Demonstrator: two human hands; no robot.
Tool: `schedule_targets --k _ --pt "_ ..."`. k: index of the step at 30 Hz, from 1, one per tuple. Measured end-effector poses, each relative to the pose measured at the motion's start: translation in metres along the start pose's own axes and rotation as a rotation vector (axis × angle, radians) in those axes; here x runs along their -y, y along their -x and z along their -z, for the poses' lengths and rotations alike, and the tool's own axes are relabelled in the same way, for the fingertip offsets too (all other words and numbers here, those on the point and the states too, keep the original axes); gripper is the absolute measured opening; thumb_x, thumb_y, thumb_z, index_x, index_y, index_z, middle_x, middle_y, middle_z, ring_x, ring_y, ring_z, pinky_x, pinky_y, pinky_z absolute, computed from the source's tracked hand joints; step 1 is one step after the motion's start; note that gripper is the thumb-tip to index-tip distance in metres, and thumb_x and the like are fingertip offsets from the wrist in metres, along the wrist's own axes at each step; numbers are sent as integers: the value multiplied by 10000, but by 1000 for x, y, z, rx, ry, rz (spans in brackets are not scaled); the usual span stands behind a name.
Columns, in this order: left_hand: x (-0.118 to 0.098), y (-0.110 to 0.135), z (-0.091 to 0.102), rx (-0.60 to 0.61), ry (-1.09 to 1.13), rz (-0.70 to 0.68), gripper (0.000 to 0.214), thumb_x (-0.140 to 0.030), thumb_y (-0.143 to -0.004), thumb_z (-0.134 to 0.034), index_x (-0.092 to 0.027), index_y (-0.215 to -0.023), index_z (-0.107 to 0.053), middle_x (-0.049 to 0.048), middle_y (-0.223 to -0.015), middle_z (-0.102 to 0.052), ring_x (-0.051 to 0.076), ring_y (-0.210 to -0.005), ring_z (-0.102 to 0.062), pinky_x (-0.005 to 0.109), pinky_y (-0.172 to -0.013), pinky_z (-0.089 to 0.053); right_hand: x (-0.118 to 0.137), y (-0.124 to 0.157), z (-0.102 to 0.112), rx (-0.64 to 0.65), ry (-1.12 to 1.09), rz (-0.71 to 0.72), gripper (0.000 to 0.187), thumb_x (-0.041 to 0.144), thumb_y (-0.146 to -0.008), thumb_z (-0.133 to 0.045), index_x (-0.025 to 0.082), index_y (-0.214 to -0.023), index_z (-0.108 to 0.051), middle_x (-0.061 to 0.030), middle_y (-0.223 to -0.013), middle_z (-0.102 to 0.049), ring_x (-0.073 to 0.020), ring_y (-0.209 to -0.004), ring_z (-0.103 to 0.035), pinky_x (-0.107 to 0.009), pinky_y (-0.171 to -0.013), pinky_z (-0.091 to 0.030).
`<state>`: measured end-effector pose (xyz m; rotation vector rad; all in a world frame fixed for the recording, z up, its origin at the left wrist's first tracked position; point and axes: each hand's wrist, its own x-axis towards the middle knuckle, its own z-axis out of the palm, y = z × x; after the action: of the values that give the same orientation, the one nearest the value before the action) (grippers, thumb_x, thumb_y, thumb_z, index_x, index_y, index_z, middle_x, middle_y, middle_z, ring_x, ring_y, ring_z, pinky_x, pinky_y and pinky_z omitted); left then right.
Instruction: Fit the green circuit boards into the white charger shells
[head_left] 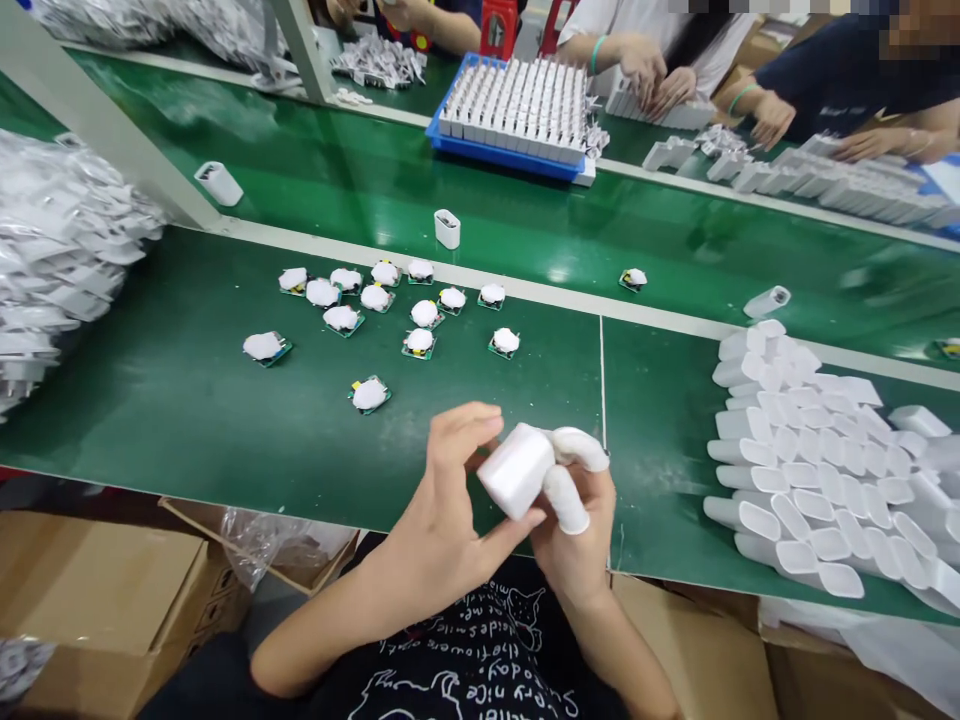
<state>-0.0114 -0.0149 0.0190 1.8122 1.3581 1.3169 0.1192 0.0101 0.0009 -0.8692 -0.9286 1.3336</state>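
Observation:
A white plastic charger housing (516,470) is held above the front of the green bench, tilted. My right hand (581,525) grips its right end, with white finger cots on two curled fingers. Around its left side is my left hand (450,515), fingers spread and curved; the thumb reaches its lower edge, while a gap shows between palm and housing. Whether anything is inside the housing is hidden. Beyond the hands, several small circuit boards with white tops, such as this circuit board (370,394), lie scattered on the bench (187,420).
Many white housings (810,470) lie in rows at the right. Bagged white parts (60,260) are heaped at the left. Behind a pale rail, the green belt (337,170) carries single housings. A blue tray (502,150) of housings stands beyond, near co-workers' hands (660,85). Cardboard boxes (97,580) sit below.

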Motion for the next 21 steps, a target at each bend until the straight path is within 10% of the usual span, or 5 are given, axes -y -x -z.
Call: schedule_targets --k 6,14,18,21 --pt "-20 -21 5 -107 -139 -201 449 -230 -773 -752 -160 -1165 -545 88 -1143 -635 210 -1041 -574 374 -908 -491 27 17 -22 -123 -566 -654 214 319 -709 -812 270 -905 -740 45 -785 -681 -67 -696 -620 -140 -654 -543" --pt "-24 -19 4 -152 -285 -201 462 -193 -710 -783 -184 -1109 -548 66 -1044 -693 227 -928 -601 407 -839 -494 28 24 -24 -3 -628 -756 240 327 -797 -728 282 -1031 -701 35 -748 -660 -109 -648 -616 -221 -645 -573" --pt "-8 -17 4 -100 -409 -160 435 -171 -754 -749 -202 -1132 -537 71 -1092 -682 259 -1028 -557 434 -883 -490 17 0 -4 27 -338 -544 158 342 -791 -732 273 -931 -709 28 -820 -688 -100 -666 -635 -229 -651 -573" --pt "12 -15 8 28 -490 -54 340 -205 -834 -677 -206 -1150 -551 77 -1137 -667 272 -1099 -542 447 -911 -493 11 -38 32 -70 274 100 142 209 -779 -730 278 -899 -699 25 -904 -714 -129 -814 -681 -303 -796 -574"
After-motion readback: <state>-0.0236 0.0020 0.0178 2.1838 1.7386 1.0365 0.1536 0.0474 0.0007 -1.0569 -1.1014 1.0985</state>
